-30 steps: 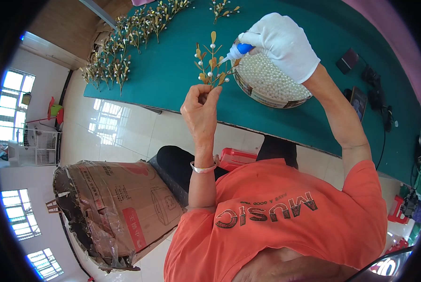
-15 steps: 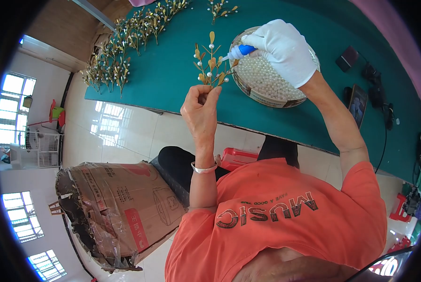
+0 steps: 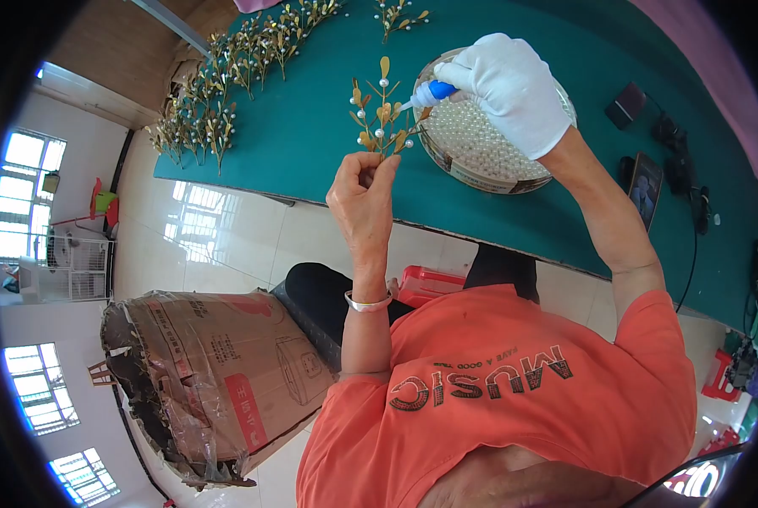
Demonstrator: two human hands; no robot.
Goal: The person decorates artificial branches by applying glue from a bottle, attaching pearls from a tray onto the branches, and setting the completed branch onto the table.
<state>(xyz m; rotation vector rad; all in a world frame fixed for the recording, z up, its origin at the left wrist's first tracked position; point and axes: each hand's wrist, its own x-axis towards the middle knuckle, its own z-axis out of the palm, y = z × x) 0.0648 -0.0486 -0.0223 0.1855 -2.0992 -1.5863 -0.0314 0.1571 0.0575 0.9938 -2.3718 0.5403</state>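
Note:
Bare and pinched at the fingertips, my left hand (image 3: 364, 190) holds the lower stem of a gold-leaved sprig (image 3: 382, 114) with white pearl beads on it. The sprig stands upright above the green tabletop. My right hand (image 3: 514, 89), in a white glove, grips a small glue bottle (image 3: 430, 93) with a blue collar and a clear tip. That tip points left and is at the sprig's right-hand twigs; whether it touches them I cannot tell. Under my right hand sits a round tub (image 3: 481, 182) full of loose pearl beads (image 3: 464, 140), partly covered by the glove.
Many finished-looking sprigs (image 3: 218, 93) lie along the table's left side, and another sprig (image 3: 400, 17) lies at the far edge. A phone (image 3: 644, 190) and black cables (image 3: 675, 140) are on the right. A large cardboard box (image 3: 218, 372) stands on the floor at lower left.
My left hand and the sprig have shifted very slightly to the right. The glue bottle in my right hand has barely moved, its tip still beside the sprig.

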